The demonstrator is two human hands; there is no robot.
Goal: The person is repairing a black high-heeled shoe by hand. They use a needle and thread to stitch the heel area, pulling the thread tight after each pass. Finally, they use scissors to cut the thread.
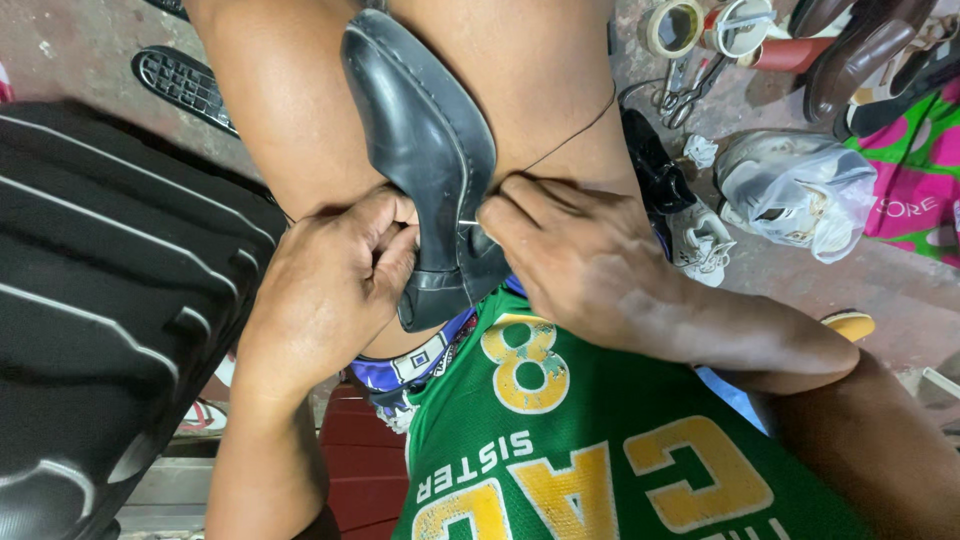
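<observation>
Jersey [600, 440]: green with yellow print, closest to the lens, one.
Left hand [335, 275]: curled tight on the black shoe's edge, thumb side pressed to the leather.
Right hand [575, 250]: pinching a needle [468, 223] at the shoe's rim, dark thread [575, 135] running up and away.
Black shoe [425, 150]: one, clamped between the knees, sole turned outward.
Suitcase [100, 300]: black, ribbed, one, far left.
Tape rolls [672, 27]: two, top right, beside scissors [685, 90].
Plastic bag [800, 190]: clear, crumpled around a shoe, one.
Pink bag [915, 180]: pink and green, right edge, one.
Brown shoes [860, 50]: upper right corner, count unclear.
</observation>
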